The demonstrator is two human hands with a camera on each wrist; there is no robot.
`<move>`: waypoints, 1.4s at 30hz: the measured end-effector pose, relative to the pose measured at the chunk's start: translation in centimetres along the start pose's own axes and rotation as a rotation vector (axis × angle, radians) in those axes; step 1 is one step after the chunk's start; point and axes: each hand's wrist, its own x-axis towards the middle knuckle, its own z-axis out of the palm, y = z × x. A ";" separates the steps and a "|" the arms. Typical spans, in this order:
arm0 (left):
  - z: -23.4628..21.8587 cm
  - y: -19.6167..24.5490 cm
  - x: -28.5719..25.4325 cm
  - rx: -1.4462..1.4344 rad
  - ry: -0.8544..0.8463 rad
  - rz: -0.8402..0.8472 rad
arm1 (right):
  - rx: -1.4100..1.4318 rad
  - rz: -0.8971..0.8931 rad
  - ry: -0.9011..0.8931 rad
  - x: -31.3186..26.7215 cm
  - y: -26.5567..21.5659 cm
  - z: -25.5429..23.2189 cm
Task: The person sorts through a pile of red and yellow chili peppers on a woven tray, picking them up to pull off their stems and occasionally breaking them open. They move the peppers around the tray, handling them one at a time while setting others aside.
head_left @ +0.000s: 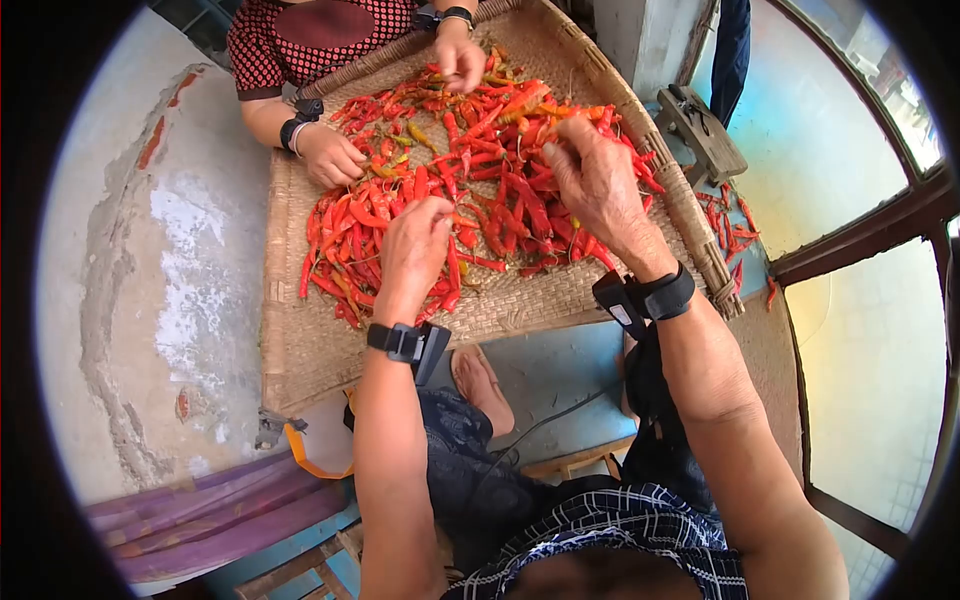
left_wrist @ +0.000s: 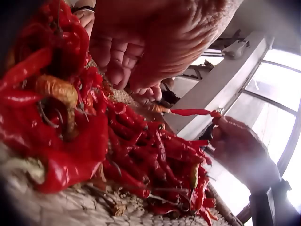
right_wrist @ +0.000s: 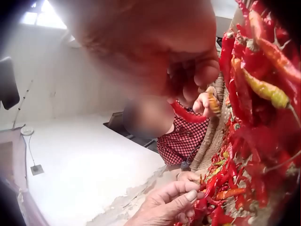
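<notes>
"A plaster wall (head_left: 185,260), badly peeling, runs down the left side of the room, and framed window panes (head_left: 875,340) fill the right. What lies between them?"

"A large woven tray (head_left: 320,370) with raised sides, and a heap of red chillies (head_left: 520,205) spread over it. A few are paler, such as the yellow-green chilli (right_wrist: 265,89) close to the right wrist camera."

"And the wearer's right hand (head_left: 600,190)?"

"Above the right part of the heap, fingers bent. The left wrist view shows it pinching a slim red chilli (left_wrist: 190,112) by one end, clear of the pile."

"The left hand (head_left: 412,255)?"

"At the near side of the heap, fingers bent, thumb close to the forefinger. Whether it pinches anything cannot be told."

"Who is across the tray?"

"A person in a dotted top (head_left: 265,65), one hand (head_left: 335,155) down at the edge of the heap, the other hand (head_left: 460,60) over its far part. What grip either has is unclear from above."

"Anything beside the tray?"

"A small wooden stool (head_left: 715,150) on the right, loose chillies (head_left: 735,235) on the floor near it, and a purple cloth (head_left: 215,510) at the lower left."
</notes>
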 end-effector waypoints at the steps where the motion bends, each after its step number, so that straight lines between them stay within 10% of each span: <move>1: 0.6 -0.1 0.1 0.129 -0.016 0.141 | -0.001 0.007 -0.008 0.0 0.1 -0.2; 14: 1.9 -0.6 0.3 0.466 -0.183 0.085 | -0.008 -0.003 0.072 -0.3 -1.2 -0.9; 17: 0.8 0.4 0.3 0.158 0.047 0.157 | 0.106 -0.073 -0.037 -0.7 -0.8 0.2; 20: -0.1 2.0 -0.1 -0.765 0.018 -0.236 | 0.224 -0.136 -0.245 -1.6 -1.0 1.9; 31: -1.6 2.3 -0.8 -1.191 0.123 -0.220 | 0.315 -0.009 -0.422 -2.0 -1.3 3.1; 34: -2.0 1.5 -0.7 -0.872 0.208 -0.324 | 0.093 -0.002 -0.170 -0.9 -0.9 1.8; 37: -0.8 1.6 -1.4 0.042 -0.030 0.006 | -0.126 -0.058 0.104 -0.3 0.1 1.0; 42: 1.9 1.5 -1.6 0.513 -0.135 0.135 | -0.069 -0.130 0.141 -0.5 0.0 0.6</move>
